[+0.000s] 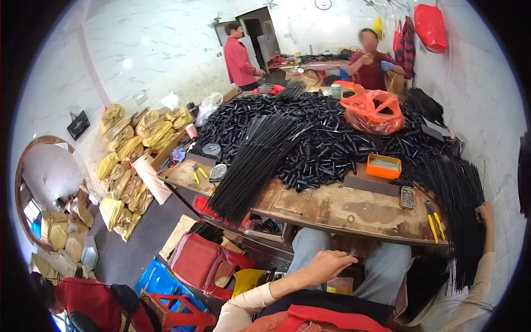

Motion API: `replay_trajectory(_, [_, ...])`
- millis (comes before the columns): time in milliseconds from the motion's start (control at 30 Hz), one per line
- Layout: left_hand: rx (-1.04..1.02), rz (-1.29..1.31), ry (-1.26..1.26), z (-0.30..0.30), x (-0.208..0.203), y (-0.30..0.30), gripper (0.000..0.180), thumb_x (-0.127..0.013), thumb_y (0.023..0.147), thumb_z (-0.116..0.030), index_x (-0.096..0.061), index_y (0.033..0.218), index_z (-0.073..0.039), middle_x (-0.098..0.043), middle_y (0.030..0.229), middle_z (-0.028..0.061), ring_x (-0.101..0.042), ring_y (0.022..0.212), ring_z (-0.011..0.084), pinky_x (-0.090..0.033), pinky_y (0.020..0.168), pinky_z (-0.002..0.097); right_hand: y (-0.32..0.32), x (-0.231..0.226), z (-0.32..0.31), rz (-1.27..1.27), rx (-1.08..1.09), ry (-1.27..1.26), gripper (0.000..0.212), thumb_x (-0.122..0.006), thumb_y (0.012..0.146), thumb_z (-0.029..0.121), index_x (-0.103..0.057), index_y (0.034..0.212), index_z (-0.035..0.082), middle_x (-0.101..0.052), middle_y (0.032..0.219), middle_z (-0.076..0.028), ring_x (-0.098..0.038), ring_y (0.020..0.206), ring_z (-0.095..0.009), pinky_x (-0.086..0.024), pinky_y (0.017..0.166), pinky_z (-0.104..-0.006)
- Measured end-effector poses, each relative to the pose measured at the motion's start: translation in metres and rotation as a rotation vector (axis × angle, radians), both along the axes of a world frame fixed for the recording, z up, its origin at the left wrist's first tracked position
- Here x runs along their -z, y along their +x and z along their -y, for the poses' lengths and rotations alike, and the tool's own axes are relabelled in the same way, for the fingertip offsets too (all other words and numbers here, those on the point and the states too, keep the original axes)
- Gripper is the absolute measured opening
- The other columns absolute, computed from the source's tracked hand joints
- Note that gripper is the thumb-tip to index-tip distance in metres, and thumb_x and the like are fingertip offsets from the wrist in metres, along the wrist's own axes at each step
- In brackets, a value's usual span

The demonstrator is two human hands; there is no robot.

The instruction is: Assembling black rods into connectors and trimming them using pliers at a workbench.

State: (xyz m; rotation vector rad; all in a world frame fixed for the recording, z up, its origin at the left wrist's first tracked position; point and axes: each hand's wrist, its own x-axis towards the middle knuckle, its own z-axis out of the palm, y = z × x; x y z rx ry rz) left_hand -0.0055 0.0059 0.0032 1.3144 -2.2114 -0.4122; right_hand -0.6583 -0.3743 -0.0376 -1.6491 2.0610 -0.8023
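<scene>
My left hand [330, 265] is above my lap, near the table's front edge. Its fingers are bent and pressed together, and whatever they might hold is hidden. At the far right, my right hand [486, 213] is curled at the outer edge of a bundle of long thin black rods [462, 221], which hangs over the table edge. Another fanned bundle of black rods [251, 163] lies across the left part of the table. Behind it spreads a large heap of short black tubular parts [315, 160].
On the wooden table [310, 207] are yellow-handled pliers [435, 222], a tin of small metal parts [407, 197], an orange box [383, 165] and a red plastic bag [374, 112]. Yellow sacks [119, 193] are stacked left. Two people [241, 58] are beyond the table; another [94, 304] is lower left.
</scene>
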Motion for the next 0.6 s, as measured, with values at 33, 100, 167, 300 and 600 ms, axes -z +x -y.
replay_trajectory(33, [-0.030, 0.005, -0.001, -0.008, -0.002, 0.004, 0.024, -0.059, 0.088, -0.013, -0.064, 0.112, -0.011, -0.066, 0.088, 0.0099, -0.064, 0.085, 0.0321, -0.052, 0.070, 0.0421, 0.015, -0.003, 0.004, 0.051, 0.086, -0.138, 0.017, -0.057, 0.068, 0.003, -0.050, 0.082, -0.003, -0.052, 0.052, -0.014, -0.052, 0.038, -0.026, -0.038, 0.034, -0.0392])
replay_trajectory(100, [-0.013, -0.058, -0.020, -0.010, 0.006, 0.008, 0.020, -0.058, 0.092, -0.018, -0.066, 0.110, -0.012, -0.066, 0.088, 0.0076, -0.064, 0.081, 0.0310, -0.051, 0.067, 0.0418, -0.033, -0.018, 0.013, -0.189, 0.097, -0.243, 0.016, -0.053, 0.070, 0.001, -0.046, 0.083, -0.003, -0.051, 0.050, -0.014, -0.051, 0.037, -0.025, -0.036, 0.031, -0.0381])
replay_trajectory(167, [-0.023, -0.061, 0.016, -0.014, 0.009, 0.011, 0.020, -0.058, 0.092, -0.018, -0.066, 0.110, -0.013, -0.066, 0.088, 0.0079, -0.064, 0.081, 0.0317, -0.051, 0.066, 0.0422, -0.011, -0.019, 0.018, -0.236, -0.019, 0.000, 0.023, -0.056, 0.073, 0.002, -0.055, 0.094, -0.008, -0.060, 0.064, -0.023, -0.061, 0.052, -0.037, -0.048, 0.049, -0.0464])
replay_trajectory(300, [-0.017, -0.047, 0.097, -0.017, 0.012, 0.020, 0.021, -0.058, 0.092, -0.019, -0.066, 0.110, -0.013, -0.067, 0.089, 0.0089, -0.064, 0.082, 0.0337, -0.051, 0.066, 0.0430, -0.010, -0.021, 0.002, -0.815, -0.001, -0.625, 0.022, -0.057, 0.084, 0.010, -0.049, 0.098, -0.005, -0.063, 0.087, -0.030, -0.063, 0.081, -0.045, -0.050, 0.069, -0.0525])
replay_trajectory(600, [0.073, -0.133, 0.112, -0.019, 0.018, 0.028, 0.022, -0.056, 0.092, -0.016, -0.063, 0.112, -0.011, -0.067, 0.096, 0.0112, -0.063, 0.087, 0.0369, -0.051, 0.072, 0.0452, -0.018, -0.083, 0.019, -0.696, 0.052, -0.493, 0.034, -0.060, 0.089, 0.027, -0.058, 0.095, -0.007, -0.064, 0.083, -0.028, -0.064, 0.078, -0.044, -0.049, 0.064, -0.0512])
